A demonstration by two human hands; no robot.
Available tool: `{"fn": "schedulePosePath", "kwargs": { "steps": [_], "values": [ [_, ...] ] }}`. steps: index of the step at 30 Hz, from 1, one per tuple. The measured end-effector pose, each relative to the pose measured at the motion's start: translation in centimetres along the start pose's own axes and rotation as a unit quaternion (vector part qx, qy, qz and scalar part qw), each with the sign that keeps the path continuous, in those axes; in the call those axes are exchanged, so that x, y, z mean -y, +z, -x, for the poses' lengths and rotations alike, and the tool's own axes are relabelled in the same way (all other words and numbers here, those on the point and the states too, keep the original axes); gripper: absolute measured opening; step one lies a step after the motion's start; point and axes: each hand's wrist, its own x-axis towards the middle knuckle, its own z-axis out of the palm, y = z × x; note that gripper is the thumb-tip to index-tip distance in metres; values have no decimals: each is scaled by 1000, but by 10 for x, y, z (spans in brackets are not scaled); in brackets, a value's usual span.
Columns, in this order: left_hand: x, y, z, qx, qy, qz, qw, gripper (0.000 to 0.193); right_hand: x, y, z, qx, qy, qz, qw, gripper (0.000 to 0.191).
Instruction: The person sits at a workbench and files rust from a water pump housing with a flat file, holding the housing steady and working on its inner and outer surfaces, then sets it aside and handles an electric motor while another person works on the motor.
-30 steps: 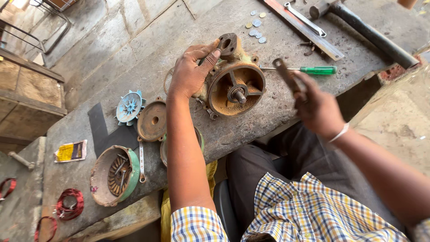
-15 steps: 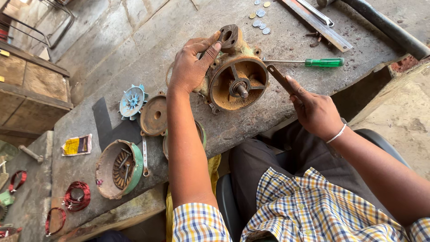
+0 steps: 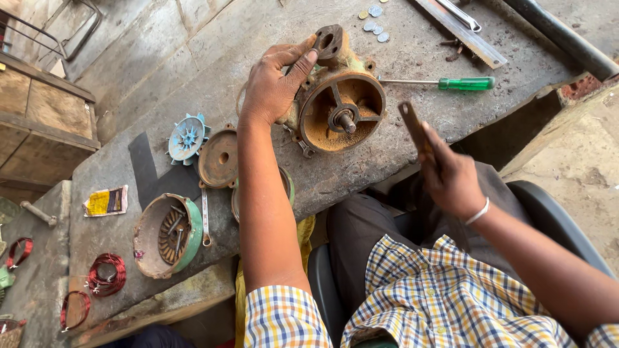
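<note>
Rust covers the pump housing (image 3: pixel 340 106) that lies on its side on the stone counter (image 3: pixel 419 122), its open round face and short centre shaft turned toward me. My left hand (image 3: pixel 274 87) is spread over the top of the housing, fingers curled on the casting and thumb pressed near the flanged port at its upper end, so it grips the body firmly. My right hand (image 3: pixel 451 177) is raised off the counter just to the right of the housing, closed around the handle of a flat metal tool (image 3: pixel 412 125) whose dark end points up toward the rim without touching it. Behind the housing lies a green-handled screwdriver (image 3: pixel 451 83), its shaft pointing at the casting. Farther back are a few coins (image 3: pixel 375 19) and a flat metal bar (image 3: pixel 461 32). To the left of my forearm sit a pale blue fan impeller (image 3: pixel 187 137), a rusty round cover plate (image 3: pixel 219 158) and a green motor end shell (image 3: pixel 169 235) with a spanner (image 3: pixel 205 219) just beside it. Red wire coils (image 3: pixel 106 274) lie near the counter's left end.
</note>
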Motion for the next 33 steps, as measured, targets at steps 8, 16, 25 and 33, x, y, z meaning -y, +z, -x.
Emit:
{"fn": "schedulePosePath", "kwargs": {
  "steps": [8, 16, 25, 33],
  "values": [
    [1, 2, -1, 2, -15, -6, 1000, 44, 13, -16, -35, 21, -71, 25, 997, 66],
    [4, 3, -2, -2, -29, -23, 999, 44, 17, -16, -34, 33, -50, 27, 998, 65],
    [2, 2, -1, -3, -11, -14, 1000, 45, 12, -22, -33, 65, -73, 48, 994, 69],
    [5, 2, -1, 0, -17, -8, 1000, 48, 13, -21, -13, 53, -2, 7, 999, 63]
  ]
}}
